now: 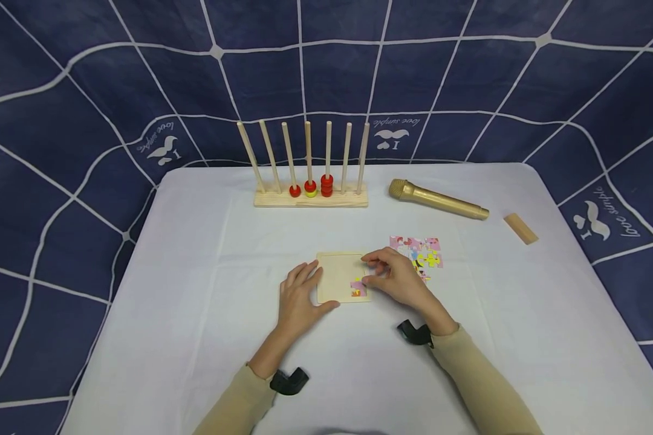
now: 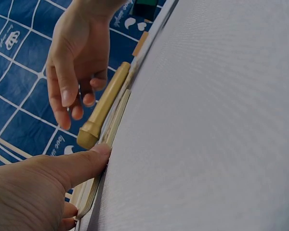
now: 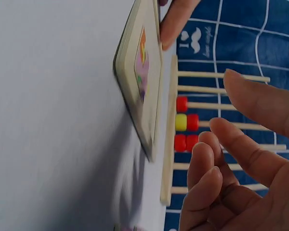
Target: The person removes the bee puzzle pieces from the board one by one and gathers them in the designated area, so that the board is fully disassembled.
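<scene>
A square wooden puzzle tray (image 1: 334, 275) lies on the white table, a pink puzzle piece (image 1: 358, 290) in its near right corner. My left hand (image 1: 299, 302) holds the tray, fingers along the left side and thumb at the near edge. In the left wrist view the thumb (image 2: 89, 163) presses on the tray's rim. Over the tray's right side hovers my right hand (image 1: 399, 278), thumb and fingers parted and loosely bent. The right wrist view shows nothing between these fingers (image 3: 250, 149). Pink and yellow puzzle pieces (image 1: 402, 241) lie just beyond the right hand, partly hidden by it.
A wooden counting frame (image 1: 311, 200) with several upright rods and a few red and yellow beads stands at the table's back. A gold microphone (image 1: 441, 200) lies to its right, and a small wooden block (image 1: 520, 229) rests farther right. Blue patterned cloth (image 1: 337, 78) hangs behind.
</scene>
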Available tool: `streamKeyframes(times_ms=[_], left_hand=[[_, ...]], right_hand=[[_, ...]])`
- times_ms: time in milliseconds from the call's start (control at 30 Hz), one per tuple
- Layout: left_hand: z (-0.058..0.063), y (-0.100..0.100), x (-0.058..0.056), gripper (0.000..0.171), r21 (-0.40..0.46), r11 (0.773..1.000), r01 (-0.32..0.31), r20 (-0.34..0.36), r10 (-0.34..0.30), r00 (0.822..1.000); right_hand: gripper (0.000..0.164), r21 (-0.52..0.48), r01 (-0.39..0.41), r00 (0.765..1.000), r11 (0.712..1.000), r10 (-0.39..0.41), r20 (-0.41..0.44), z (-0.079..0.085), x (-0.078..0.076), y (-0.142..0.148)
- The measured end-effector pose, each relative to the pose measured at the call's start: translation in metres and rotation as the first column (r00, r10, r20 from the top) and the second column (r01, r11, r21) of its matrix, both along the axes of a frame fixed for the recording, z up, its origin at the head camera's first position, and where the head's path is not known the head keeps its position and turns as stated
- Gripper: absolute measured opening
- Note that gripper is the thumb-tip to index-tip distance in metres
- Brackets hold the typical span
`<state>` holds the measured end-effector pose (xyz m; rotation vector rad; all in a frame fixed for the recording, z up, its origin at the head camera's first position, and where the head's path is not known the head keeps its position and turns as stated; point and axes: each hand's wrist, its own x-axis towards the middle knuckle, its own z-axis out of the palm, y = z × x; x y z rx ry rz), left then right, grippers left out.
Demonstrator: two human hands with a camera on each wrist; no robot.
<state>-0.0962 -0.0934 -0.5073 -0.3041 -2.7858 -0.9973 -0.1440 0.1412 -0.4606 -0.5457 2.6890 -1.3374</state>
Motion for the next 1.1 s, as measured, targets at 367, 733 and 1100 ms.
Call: streamKeyframes(times_ms=[367,733,1100], left_hand=[[-0.001,0.000,0.000,0.079,-0.005,1.000,0.007,0.008,-0.007,1.000],[-0.001,0.000,0.000,0.079,0.000,1.000,0.004,-0.003,-0.004,1.000],[-0.004,-0.001,-0.001,0.079,-0.006,1.000,-0.003,-0.009,0.003,1.000]], right_hand=[[0.040,0.031,-0.085,0.996,0.996,0.084,0.038,-0.004,0.003,-0.013],[0.039,0.067,-0.102,0.993,0.993,0.097,0.063,-0.010,0.002,-0.014],[0.034,0.101,-0.113,0.993,0.988,0.108,0.053,-0.016,0.003,-0.014]])
